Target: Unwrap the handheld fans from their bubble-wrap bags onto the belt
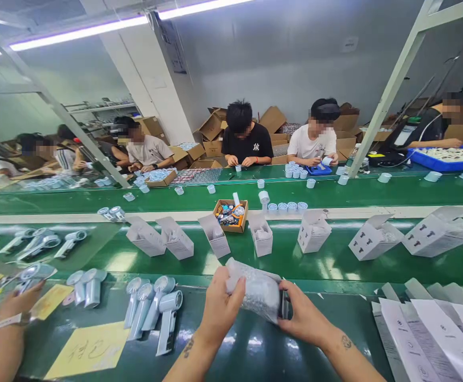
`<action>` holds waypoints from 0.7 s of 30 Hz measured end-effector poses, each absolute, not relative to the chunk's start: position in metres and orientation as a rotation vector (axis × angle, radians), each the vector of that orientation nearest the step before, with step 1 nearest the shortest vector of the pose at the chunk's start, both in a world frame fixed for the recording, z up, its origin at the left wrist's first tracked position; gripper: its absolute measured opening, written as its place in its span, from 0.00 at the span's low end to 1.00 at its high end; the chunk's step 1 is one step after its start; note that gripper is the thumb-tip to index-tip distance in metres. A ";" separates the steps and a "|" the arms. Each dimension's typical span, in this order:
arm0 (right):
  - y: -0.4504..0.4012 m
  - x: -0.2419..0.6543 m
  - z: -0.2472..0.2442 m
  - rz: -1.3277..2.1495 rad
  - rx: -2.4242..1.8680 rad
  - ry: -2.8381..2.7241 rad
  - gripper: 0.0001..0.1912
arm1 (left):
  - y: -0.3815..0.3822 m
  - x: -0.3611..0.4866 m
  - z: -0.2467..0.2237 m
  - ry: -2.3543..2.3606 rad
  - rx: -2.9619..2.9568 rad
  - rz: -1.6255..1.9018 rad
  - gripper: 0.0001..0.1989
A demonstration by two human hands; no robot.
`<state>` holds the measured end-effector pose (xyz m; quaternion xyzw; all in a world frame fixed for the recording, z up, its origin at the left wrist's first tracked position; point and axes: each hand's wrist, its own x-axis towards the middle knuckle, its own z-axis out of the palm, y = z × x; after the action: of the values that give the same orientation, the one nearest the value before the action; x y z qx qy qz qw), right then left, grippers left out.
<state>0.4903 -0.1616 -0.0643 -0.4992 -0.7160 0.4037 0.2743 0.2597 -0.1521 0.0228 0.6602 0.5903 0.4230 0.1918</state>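
Head view: one bubble-wrapped bundle (259,291), clear film over a pale body, held slantwise between two hands above the green worktop (271,355). Left hand (220,302): closed on the bundle's left end, thumb across the near face, other fingers mostly hidden behind. Right hand (305,314): thumb and fingers bent in a narrow grip at the opposite end, around a small dark part; whether that part belongs to the bundle cannot be told for certain.

Handling, by judgement: probably light; soft and springy outside, stiffer at the core; film apt to slide under dry fingertips; contents likely hard plastic, fit for a gentle squeeze but poorly suited to a knock. Best hold: both ends together, thumbs on the near side, fingers behind and beneath, pressure on the solid body rather than loose film.

Surroundings: four pale-blue handheld devices (170,305) side by side, left of the left forearm; yellow sheet (86,350) just beside them; overlapping white cartons (426,337) at right; open white boxes (311,233) in a row beyond, some with clear wrapping at the mouth; co-worker's hand (18,302) at far left, on another device
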 end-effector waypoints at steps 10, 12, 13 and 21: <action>-0.148 0.507 -0.091 1.177 -1.268 -1.817 0.35 | -0.175 0.332 -0.005 1.475 2.684 0.444 0.07; -0.150 0.511 -0.093 1.226 -1.221 -1.869 0.36 | -0.168 0.339 0.005 1.589 2.515 0.075 0.08; -0.151 0.512 -0.092 1.238 -1.196 -1.893 0.37 | -0.164 0.341 0.011 1.686 2.403 -0.032 0.09; -0.158 0.515 -0.114 1.393 -1.173 -1.740 0.36 | -0.192 0.340 -0.039 1.466 2.614 0.049 0.21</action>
<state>0.5150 -0.1579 -0.1144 -0.4435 -0.6576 0.5264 0.3064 0.3398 -0.1921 -0.0393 0.8699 0.4877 0.0162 0.0721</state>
